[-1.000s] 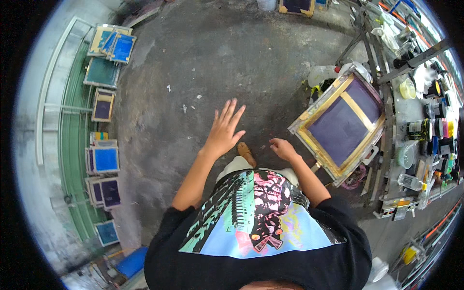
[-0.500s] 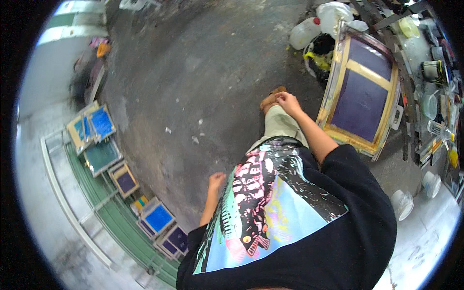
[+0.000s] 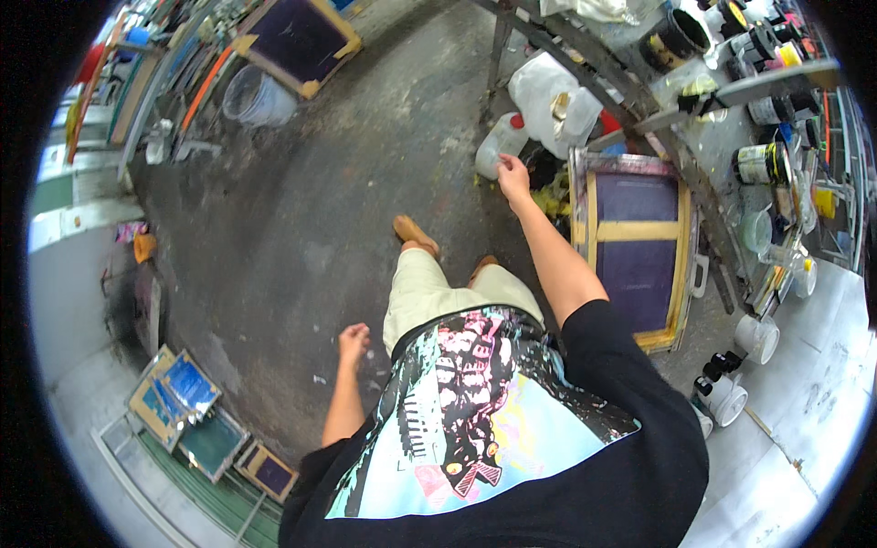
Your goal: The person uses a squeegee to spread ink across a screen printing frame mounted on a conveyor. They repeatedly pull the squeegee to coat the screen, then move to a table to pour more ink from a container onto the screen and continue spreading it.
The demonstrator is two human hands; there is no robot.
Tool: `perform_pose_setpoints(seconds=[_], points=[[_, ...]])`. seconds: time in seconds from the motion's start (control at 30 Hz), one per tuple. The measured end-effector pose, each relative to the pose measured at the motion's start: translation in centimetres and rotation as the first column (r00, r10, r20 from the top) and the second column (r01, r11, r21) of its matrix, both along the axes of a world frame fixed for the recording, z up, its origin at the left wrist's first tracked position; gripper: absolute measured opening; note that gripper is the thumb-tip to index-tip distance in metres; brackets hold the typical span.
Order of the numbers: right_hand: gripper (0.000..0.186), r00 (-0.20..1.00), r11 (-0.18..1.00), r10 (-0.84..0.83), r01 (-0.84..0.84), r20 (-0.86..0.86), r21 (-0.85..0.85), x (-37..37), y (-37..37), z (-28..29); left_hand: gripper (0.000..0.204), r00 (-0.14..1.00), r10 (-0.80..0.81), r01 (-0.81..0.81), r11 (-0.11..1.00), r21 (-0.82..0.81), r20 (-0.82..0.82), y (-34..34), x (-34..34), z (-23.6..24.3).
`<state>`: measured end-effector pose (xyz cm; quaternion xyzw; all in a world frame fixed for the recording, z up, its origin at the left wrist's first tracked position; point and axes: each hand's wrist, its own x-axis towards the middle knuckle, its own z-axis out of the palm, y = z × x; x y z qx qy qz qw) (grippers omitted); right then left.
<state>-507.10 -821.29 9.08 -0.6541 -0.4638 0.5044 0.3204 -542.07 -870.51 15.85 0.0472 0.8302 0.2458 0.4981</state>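
My left hand (image 3: 353,342) hangs over the dark floor at my side, its fingers loosely curled in, with nothing showing in them. My right hand (image 3: 513,175) is held out in front, thumb and fingers drawn together; no object shows between them. In the picture it overlaps the edge of a translucent plastic jug (image 3: 499,144) with a red cap, apparently well above it. Close to my right forearm leans a framed printing screen (image 3: 635,230) with dark purple mesh and tan tape across it.
Paint tubs, including a yellow-smeared can (image 3: 760,164), crowd the bench at right. White tubs (image 3: 756,338) stand by the pale wall. A translucent bucket (image 3: 259,97) and another screen (image 3: 300,38) are ahead at left. Smaller screens (image 3: 214,442) lean at lower left.
My body has turned and stepped forward, bringing the bucket and far screen into view. My right hand has swung toward the jug in the picture. Both hands stay curled.
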Motion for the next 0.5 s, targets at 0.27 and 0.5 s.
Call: perform_pose_setpoints(seconds=[0.27, 0.5], points=[[0.038, 0.625, 0.669, -0.72, 0.74, 0.302, 0.063, 4.6, 20.5, -7.8, 0.026, 0.966, -0.253, 0.245, 0.96, 0.136, 0.043, 40.2, -10.8, -7.2], [0.044, 0.638, 0.554, -0.769, 0.641, -0.032, -0.531, 17.2, 25.6, -22.1, 0.025, 0.938, -0.225, 0.105, 0.91, 0.402, 0.265, 60.6, -2.5, -17.6]])
